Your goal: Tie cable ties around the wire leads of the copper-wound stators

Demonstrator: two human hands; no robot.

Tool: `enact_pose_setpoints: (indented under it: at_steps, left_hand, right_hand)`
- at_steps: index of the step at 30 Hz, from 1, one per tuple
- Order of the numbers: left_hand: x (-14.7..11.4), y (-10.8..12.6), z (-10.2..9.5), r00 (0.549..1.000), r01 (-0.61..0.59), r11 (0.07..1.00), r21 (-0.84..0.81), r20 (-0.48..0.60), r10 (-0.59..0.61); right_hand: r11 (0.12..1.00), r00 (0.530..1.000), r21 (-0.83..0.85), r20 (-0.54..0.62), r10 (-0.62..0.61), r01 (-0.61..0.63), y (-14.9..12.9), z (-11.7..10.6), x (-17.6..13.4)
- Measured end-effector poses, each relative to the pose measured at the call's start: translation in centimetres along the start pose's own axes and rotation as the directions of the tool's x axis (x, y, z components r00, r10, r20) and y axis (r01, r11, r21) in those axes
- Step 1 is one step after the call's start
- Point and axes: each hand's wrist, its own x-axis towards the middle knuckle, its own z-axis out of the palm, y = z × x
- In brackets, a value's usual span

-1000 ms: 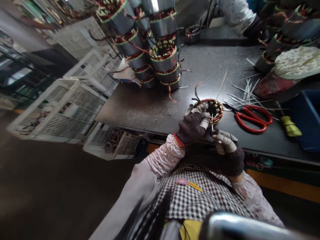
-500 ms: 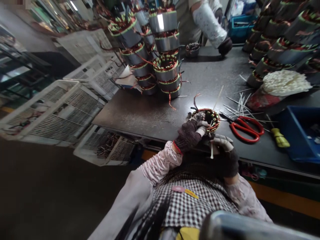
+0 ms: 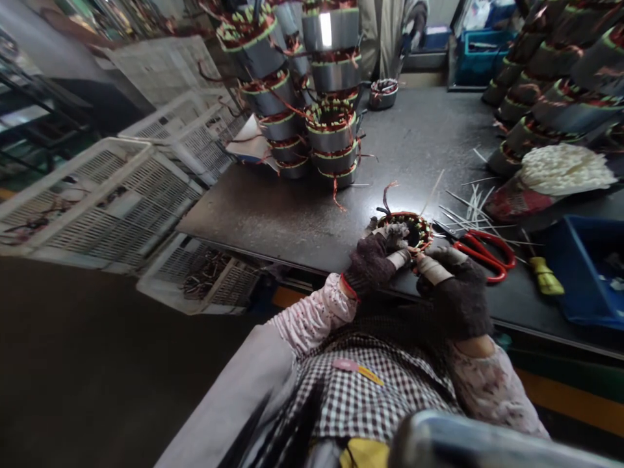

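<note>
A wound motor stator (image 3: 423, 227), a ring of copper coils with pale slot ends, lies on the metal table near its front edge. My left hand (image 3: 377, 257), in a dark glove with taped fingers, grips the stator's left and near side, fingers over the rim. My right hand (image 3: 453, 283), gloved alike, has its fingertips pinched together at the near right rim; what they hold is hidden. Lead wires (image 3: 387, 198) stick up from the stator's far left side. Red-handled scissors (image 3: 487, 257) lie to the right of the ring, among thin white strips (image 3: 475, 208).
Stacked stators (image 3: 334, 140) stand at the back left, more stators (image 3: 560, 107) at the right. A bundle of white cord (image 3: 568, 169), a yellow-handled tool (image 3: 546, 276) and a blue bin (image 3: 585, 273) lie on the right. White crates (image 3: 160, 201) stand left of the table.
My right hand has risen to the stator's near rim; the white strip that hung by it no longer shows. Across the table, the co-worker's sleeved arm has drawn back from the tabletop.
</note>
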Motion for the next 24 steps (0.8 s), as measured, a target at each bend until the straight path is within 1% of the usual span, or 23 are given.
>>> enact_pose_setpoints:
  at_steps: [3,6,7,9,10,11,12,13,14,15,16,17,20,21,24]
  left_hand:
    - [-0.1,0.1,-0.1,0.998,0.061,0.997,-0.036,0.010,-0.061]
    - [0.3,0.0,-0.3,0.998,0.063,0.997,-0.045,0.017,-0.062]
    - [0.6,0.1,-0.5,0.998,0.066,0.996,-0.058,0.022,-0.065]
    - [1.2,0.5,-1.0,0.994,0.105,0.988,-0.112,0.046,-0.100]
    - [1.4,1.0,-1.3,0.989,0.138,0.979,-0.149,0.066,-0.130]
    - [1.5,1.4,-1.6,0.981,0.182,0.966,-0.181,0.097,-0.166]
    - [1.6,1.9,-1.9,0.972,0.224,0.954,-0.199,0.120,-0.203]
    - [1.7,2.2,-2.2,0.961,0.265,0.944,-0.195,0.135,-0.242]
    - [1.9,2.5,-2.4,0.951,0.300,0.939,-0.167,0.133,-0.280]
    - [2.2,2.6,-2.6,0.941,0.330,0.935,-0.127,0.126,-0.315]
    - [2.5,2.6,-2.7,0.928,0.364,0.926,-0.104,0.122,-0.351]
    - [2.8,2.6,-2.7,0.916,0.388,0.915,-0.105,0.149,-0.372]
    - [3.1,2.6,-2.5,0.892,0.423,0.895,-0.142,0.240,-0.383]
    - [3.1,2.7,-2.5,0.893,0.421,0.896,-0.140,0.236,-0.383]
    - [2.9,2.9,-2.5,0.910,0.397,0.916,-0.060,0.151,-0.385]
  right_hand:
    - [0.993,0.997,-0.118,0.078,-0.002,0.012,0.4,-0.1,0.9]
    - [0.976,0.994,-0.212,0.107,-0.022,0.044,0.7,-0.5,1.5]
    - [0.963,0.990,-0.253,0.130,-0.063,0.094,0.7,-0.7,1.7]
    - [0.909,0.967,-0.338,0.162,-0.198,0.243,0.8,-0.9,1.8]
    - [0.870,0.946,-0.372,0.160,-0.282,0.322,0.8,-1.0,1.8]
    - [0.823,0.913,-0.395,0.162,-0.374,0.408,0.9,-1.0,2.0]
    - [0.776,0.879,-0.416,0.161,-0.450,0.474,0.9,-0.9,2.2]
    - [0.720,0.832,-0.427,0.188,-0.521,0.547,1.0,-0.8,2.7]
    - [0.653,0.770,-0.413,0.274,-0.576,0.635,1.0,-0.8,3.3]
    - [0.616,0.742,-0.416,0.324,-0.586,0.669,1.1,-0.9,4.0]
    - [0.593,0.733,-0.434,0.338,-0.590,0.678,1.2,-1.1,4.6]
    - [0.565,0.713,-0.439,0.370,-0.595,0.699,1.4,-1.3,5.2]
    - [0.514,0.668,-0.429,0.417,-0.617,0.743,1.8,-1.8,5.7]
    - [0.511,0.660,-0.421,0.414,-0.627,0.749,1.9,-1.8,5.6]
    - [0.528,0.660,-0.398,0.397,-0.638,0.750,2.2,-1.8,5.4]
